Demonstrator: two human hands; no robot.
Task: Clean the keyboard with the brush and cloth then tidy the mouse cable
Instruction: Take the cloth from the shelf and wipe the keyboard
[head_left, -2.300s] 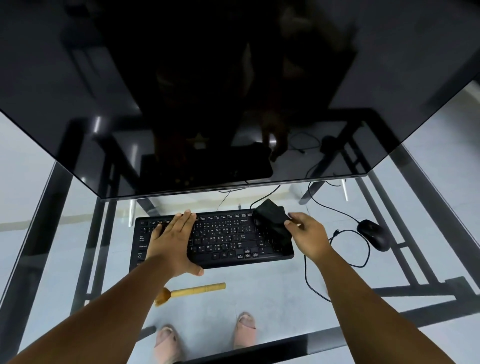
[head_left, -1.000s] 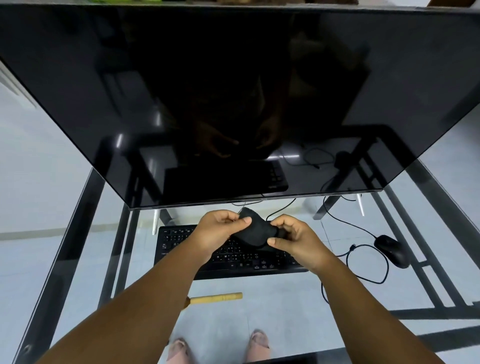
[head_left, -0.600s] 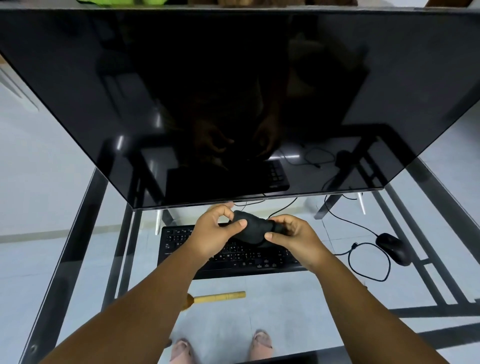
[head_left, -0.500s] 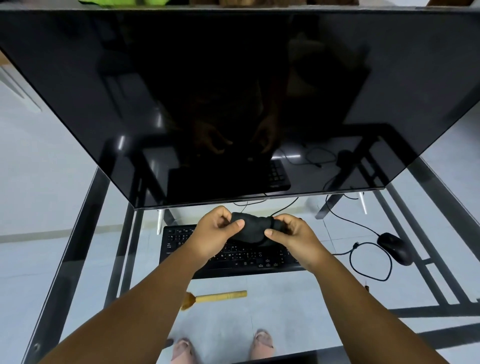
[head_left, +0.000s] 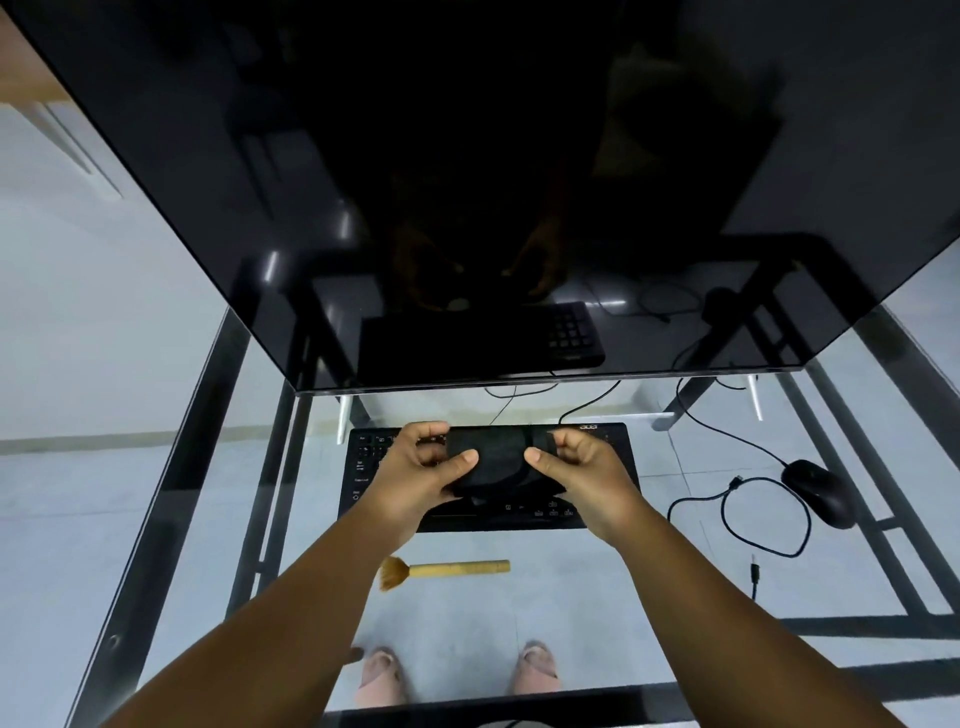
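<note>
While nearest the body, through the glass desk (head_left: 597, 597): two feet on the floor below. Just beyond, brush (head_left: 441, 570) lying flat on the glass, bristles to the left, handle to the right, untouched by either hand, a little in front of the keyboard. Judged from that: brushing likely finished, or at least set aside.

Next out, both forearms reaching over the keyboard (head_left: 488, 514). Left hand (head_left: 421, 475) and right hand (head_left: 582, 475) each pinching one end of the dark cloth (head_left: 493, 460), thumb on the near face and curled fingers behind, cloth bunched and stretched between them. Held above the middle of the keyboard; cannot tell whether touching the keys or raised just over them. Reads as refolding or readying the cloth, so wiping stage in hand but not clearly complete. No visible way of telling how clean the keys are.

Off to the right, mouse (head_left: 821, 493) resting on the glass, well apart from both hands. Mouse cable (head_left: 753, 519) sprawled in a loose loop between keyboard and mouse, running on toward the back under the monitor (head_left: 467, 182). Separate small plug end lying nearer the front. Cable tidying plainly not yet begun.

Left to do, by this judgement: finish the wipe, put the cloth down, then gather the cable.
</note>
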